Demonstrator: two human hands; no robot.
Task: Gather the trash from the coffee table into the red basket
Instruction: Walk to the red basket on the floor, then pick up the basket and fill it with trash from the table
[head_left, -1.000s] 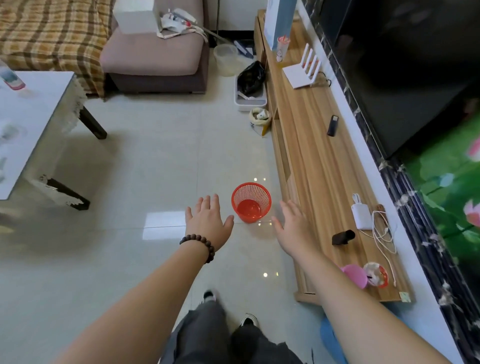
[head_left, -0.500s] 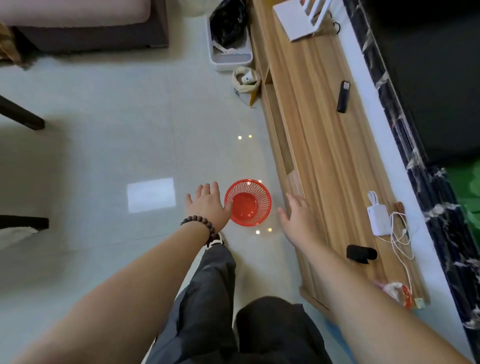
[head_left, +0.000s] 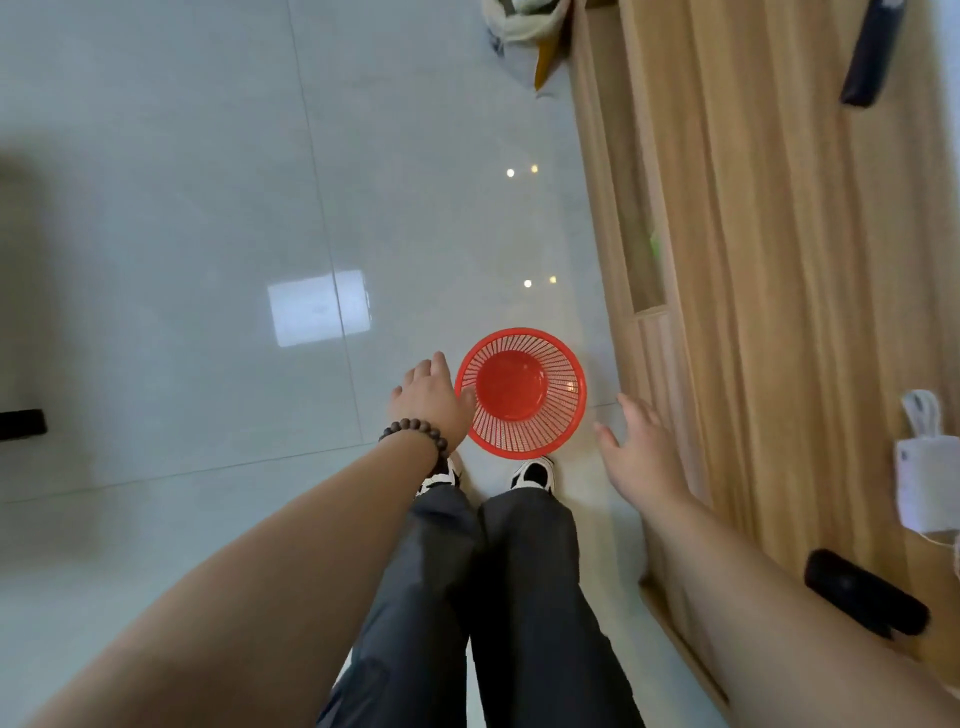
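Observation:
A small red mesh basket (head_left: 563, 415) stands on the tiled floor just in front of my feet, with nothing inside it. My left hand (head_left: 428, 402), with a bead bracelet on the wrist, is at the basket's left rim; its thumb touches or overlaps the rim, and I cannot tell whether it grips. My right hand (head_left: 641, 452) hovers open to the right of the basket, fingers spread, a short gap away from it. The coffee table and its trash are out of view.
A long wooden TV bench (head_left: 779, 260) runs along the right side, close to the basket. On it lie a black remote (head_left: 870, 57), a white charger (head_left: 927, 467) and a black object (head_left: 865, 592). A small bag (head_left: 524, 31) sits on the floor at the top.
The view has tilted further down and closer to the basket. Both hands have dropped toward it, the left one reaching its rim. The sofa and coffee table have left the view.

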